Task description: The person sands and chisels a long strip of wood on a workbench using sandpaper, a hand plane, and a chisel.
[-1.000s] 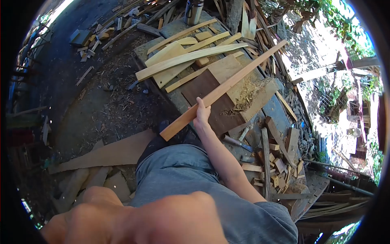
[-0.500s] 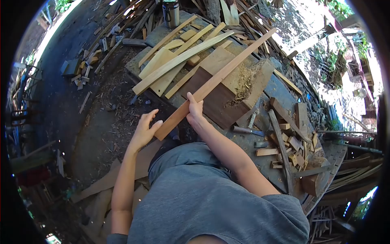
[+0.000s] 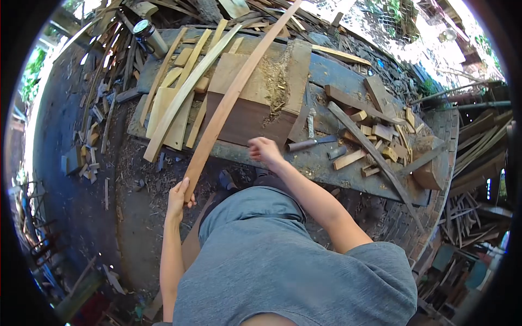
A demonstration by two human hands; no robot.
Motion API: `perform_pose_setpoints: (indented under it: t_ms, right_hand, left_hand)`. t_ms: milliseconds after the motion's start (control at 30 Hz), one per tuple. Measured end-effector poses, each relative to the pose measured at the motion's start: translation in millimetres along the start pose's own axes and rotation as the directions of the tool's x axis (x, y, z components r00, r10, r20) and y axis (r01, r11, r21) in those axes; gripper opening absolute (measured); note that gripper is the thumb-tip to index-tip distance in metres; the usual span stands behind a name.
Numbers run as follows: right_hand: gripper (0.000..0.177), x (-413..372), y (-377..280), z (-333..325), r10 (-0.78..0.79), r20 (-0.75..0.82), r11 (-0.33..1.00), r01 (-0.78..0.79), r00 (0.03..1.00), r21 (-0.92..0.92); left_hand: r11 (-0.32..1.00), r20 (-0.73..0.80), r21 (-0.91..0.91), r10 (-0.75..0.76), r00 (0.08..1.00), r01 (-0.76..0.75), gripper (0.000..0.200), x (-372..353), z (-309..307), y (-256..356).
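At the front edge of the workbench [image 3: 348, 171], grips the lower end of a long wooden strip [image 3: 228, 98] with the left hand [image 3: 178, 196], fingers closed around it. Leans the strip upward across a dark board [image 3: 247, 117] and out past the bench's far side. Holds the right hand [image 3: 265, 150] clear of the strip, fingers curled in on nothing visible, near a chisel [image 3: 310, 143]. Judged step: repositioning the strip one-handed. Calls next for a second grip higher up, or a rest on the board, to steady the long free end. For containers, shows only a metal flask [image 3: 149, 33] at the bench's far left corner, cap on, contents hidden. Shows loose shavings [image 3: 277, 68] on the board, in no container.
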State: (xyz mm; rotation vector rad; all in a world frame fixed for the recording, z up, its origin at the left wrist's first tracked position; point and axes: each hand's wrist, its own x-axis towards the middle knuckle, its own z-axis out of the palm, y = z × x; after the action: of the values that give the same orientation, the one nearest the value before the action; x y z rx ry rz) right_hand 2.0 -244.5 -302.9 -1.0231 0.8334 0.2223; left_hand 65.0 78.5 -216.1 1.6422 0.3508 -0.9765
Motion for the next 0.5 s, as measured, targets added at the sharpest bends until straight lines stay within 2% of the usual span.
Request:
perform_pose_setpoints:
  t_ms: [67, 133, 200, 333, 400, 467, 500]
  right_hand:
    - [0.016, 2, 24, -51, 0.006, -0.248, 0.993, 0.023, 0.969, 0.112]
    - [0.013, 0, 44, -97, 0.076, -0.399, 0.982, 0.001, 0.914, 0.188]
    - [0.014, -5, 55, -124, 0.134, -0.539, 0.984, -0.046, 0.832, 0.175]
    - [0.019, 6, 76, -161, 0.139, -0.642, 0.990, -0.088, 0.754, 0.112]
    - [0.021, 17, 84, -175, -0.024, -0.738, 0.982, -0.124, 0.675, -0.145]
    - [0.024, 31, 93, -185, -0.111, -0.756, 0.954, -0.144, 0.645, -0.263]
    - [0.025, 48, 111, -194, -0.226, -0.769, 0.914, -0.142, 0.599, -0.379]
  left_hand:
    - [1.000, -0.014, 0.006, -0.012, 1.000, 0.012, 0.035, 4, -1, -4]
    - [1.000, -0.033, 0.009, -0.020, 0.999, 0.020, 0.036, 3, 3, -2]
    - [0.996, -0.063, -0.081, -0.043, 0.997, 0.037, 0.038, 0, 12, 0]
    - [0.995, -0.055, -0.091, -0.035, 0.998, 0.030, 0.041, -5, 27, 2]
    - [0.992, -0.080, -0.120, -0.039, 0.996, 0.029, 0.045, -6, 36, 2]
    - [0.991, -0.087, -0.132, -0.040, 0.995, 0.028, 0.047, -8, 44, 3]
    - [0.988, -0.104, -0.153, -0.038, 0.994, 0.022, 0.049, -8, 48, 3]
